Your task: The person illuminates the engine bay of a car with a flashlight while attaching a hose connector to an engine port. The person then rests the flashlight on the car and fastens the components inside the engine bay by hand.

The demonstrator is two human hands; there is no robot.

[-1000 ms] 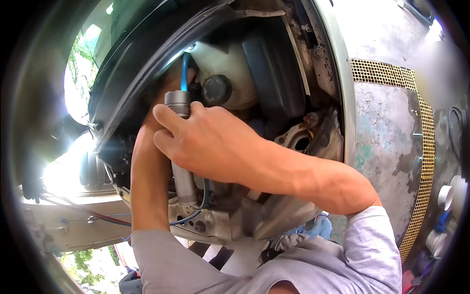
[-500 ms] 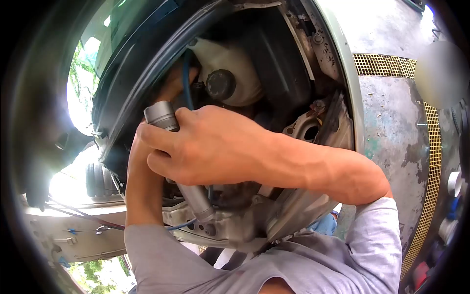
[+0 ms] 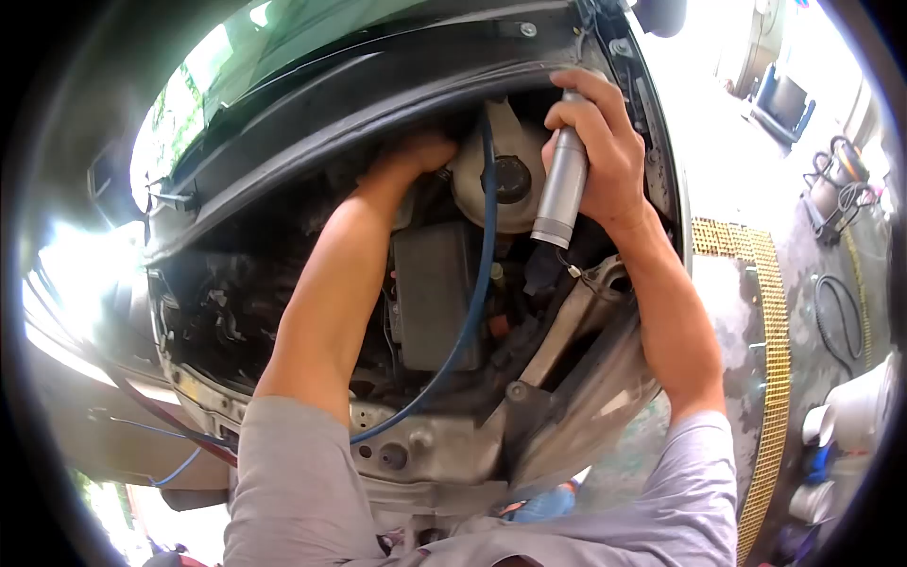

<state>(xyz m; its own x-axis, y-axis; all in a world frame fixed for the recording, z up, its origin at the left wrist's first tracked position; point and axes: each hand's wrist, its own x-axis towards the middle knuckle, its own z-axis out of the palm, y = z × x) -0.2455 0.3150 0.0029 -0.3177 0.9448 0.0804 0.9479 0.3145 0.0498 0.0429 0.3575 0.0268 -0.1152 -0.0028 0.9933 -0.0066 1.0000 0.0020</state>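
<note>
My right hand [image 3: 605, 142] is wrapped around a silver flashlight [image 3: 564, 184], held on the right side of the engine bay with a short cord hanging from its lower end. My left hand [image 3: 425, 151] reaches deep under the rear edge of the bay, beside a whitish fluid reservoir [image 3: 472, 194] with a black cap [image 3: 510, 180]. Its fingers are in shadow and mostly hidden. A blue hose [image 3: 487, 260] curves down past the cap and over a black box [image 3: 430, 293], to the front edge.
The dark cowl and windshield [image 3: 378, 42] border the bay at the back, and the fender is on the right. Yellow grating [image 3: 770, 331] crosses the floor. White buckets [image 3: 864, 406] and a coiled black hose [image 3: 836, 317] are at far right.
My right hand has carried the flashlight from over my left forearm to the right, beyond the reservoir. My left arm stays in the bay. The view has shifted, showing more of the engine bay.
</note>
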